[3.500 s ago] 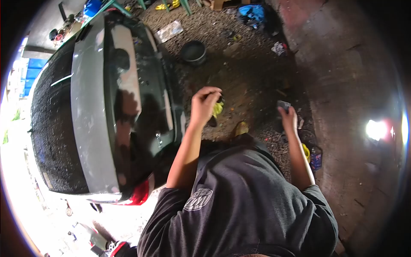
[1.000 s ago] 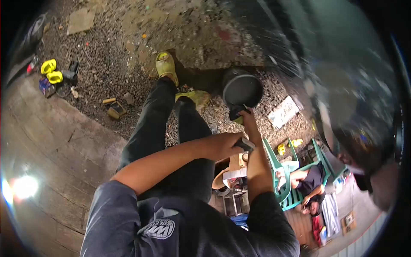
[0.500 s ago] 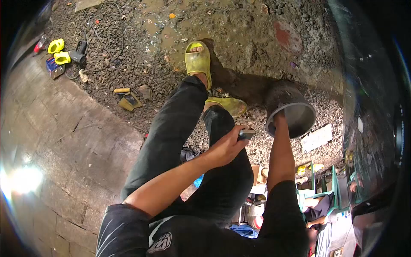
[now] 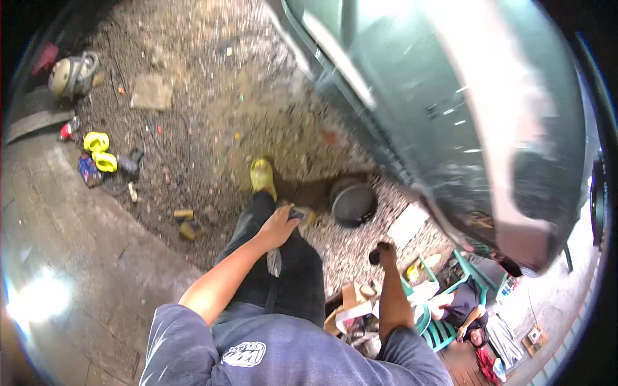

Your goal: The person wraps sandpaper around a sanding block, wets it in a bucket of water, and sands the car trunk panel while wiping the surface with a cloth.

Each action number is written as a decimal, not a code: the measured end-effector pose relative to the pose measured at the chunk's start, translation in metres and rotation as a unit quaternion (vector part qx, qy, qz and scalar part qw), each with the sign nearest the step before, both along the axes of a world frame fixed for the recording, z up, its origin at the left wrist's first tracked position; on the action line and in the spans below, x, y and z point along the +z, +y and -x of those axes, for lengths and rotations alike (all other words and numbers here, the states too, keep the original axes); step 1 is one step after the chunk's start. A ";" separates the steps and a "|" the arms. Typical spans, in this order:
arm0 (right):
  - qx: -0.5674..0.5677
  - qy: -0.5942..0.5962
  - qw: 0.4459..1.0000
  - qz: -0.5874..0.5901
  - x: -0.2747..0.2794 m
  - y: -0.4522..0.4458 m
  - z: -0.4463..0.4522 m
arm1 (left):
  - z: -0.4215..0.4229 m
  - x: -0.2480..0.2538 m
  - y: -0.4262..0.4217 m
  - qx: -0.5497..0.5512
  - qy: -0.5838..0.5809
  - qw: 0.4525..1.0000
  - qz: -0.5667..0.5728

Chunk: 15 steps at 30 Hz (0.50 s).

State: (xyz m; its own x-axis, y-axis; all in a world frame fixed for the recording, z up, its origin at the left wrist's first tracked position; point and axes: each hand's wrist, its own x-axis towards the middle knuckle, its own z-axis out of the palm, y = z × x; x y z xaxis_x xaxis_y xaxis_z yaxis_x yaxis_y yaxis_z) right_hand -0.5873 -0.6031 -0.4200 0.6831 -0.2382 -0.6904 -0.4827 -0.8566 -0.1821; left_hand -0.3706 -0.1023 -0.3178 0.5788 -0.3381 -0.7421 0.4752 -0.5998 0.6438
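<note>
My left hand [image 4: 277, 226] is closed round a small dark block [image 4: 295, 213], above my legs. On the right, my right hand [image 4: 387, 251] grips a dark object [image 4: 376, 257], too blurred to make out in detail. That hand is below and to the right of a dark bucket [image 4: 355, 206] on the gravel, apart from it. The bucket's inside looks dark. Beyond the bucket is the green car body [image 4: 412, 96], with pale patches on its surface.
Yellow clogs [image 4: 96, 142] lie at the left near a helmet [image 4: 69, 78]. A flat pale sheet [image 4: 407, 225] is beside the bucket. At lower right, a person [image 4: 473, 315] is by green chairs [image 4: 440, 334]. One yellow slipper [image 4: 262, 175] is on my foot.
My right hand has come out of the bucket with the dark object in it. My left hand still holds the block. The view has shifted and shows more of the car.
</note>
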 end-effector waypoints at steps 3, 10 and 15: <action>-0.171 -0.040 0.984 0.021 0.115 -0.002 -0.003 | -0.056 0.077 0.032 0.045 -0.055 0.997 0.027; -0.248 -0.158 0.955 -0.039 0.414 0.028 -0.082 | -0.150 0.160 0.046 0.176 -0.097 0.972 0.120; -0.282 -0.313 0.893 -0.160 0.556 0.063 -0.202 | -0.234 0.240 0.001 0.355 -0.112 0.882 0.288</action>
State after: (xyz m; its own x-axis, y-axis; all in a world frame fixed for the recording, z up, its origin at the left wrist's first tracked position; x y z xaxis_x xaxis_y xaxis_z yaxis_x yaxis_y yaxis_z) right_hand -0.3855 -0.5405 0.1361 0.7919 -0.5257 -0.3106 -0.5398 -0.3650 -0.7585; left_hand -0.1363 -0.1011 -0.0774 0.9066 -0.1149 -0.4061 0.4220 0.2563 0.8696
